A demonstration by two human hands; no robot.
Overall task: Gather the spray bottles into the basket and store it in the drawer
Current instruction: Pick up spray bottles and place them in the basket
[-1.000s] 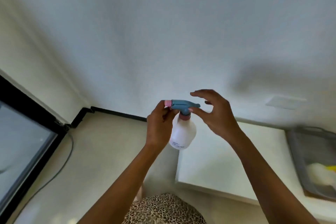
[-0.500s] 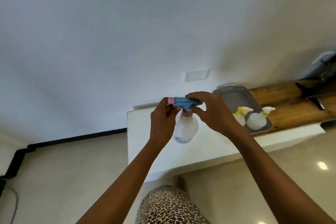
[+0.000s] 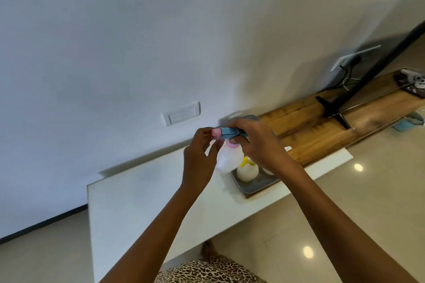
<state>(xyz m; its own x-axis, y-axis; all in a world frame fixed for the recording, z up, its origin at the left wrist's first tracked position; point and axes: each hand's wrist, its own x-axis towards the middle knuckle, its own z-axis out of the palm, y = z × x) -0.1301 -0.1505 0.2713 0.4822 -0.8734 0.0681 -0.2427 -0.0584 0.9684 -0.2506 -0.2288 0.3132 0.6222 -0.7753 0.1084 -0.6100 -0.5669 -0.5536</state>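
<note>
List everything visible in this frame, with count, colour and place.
Held bottle: 1, white, blue head, pink nozzle, above the counter.
Basket: 1, grey, on the counter.
Bottles in basket: 1 clear, white with yellow head; a second is mostly hidden.
Counter: 1, white, against the wall.
Wood top: 1, brown, right of the counter.
Wall plate: 1, white, above the counter.
Screen: 1, black, on the wood top.
Left hand: at the nozzle.
Right hand: on the spray head.
</note>
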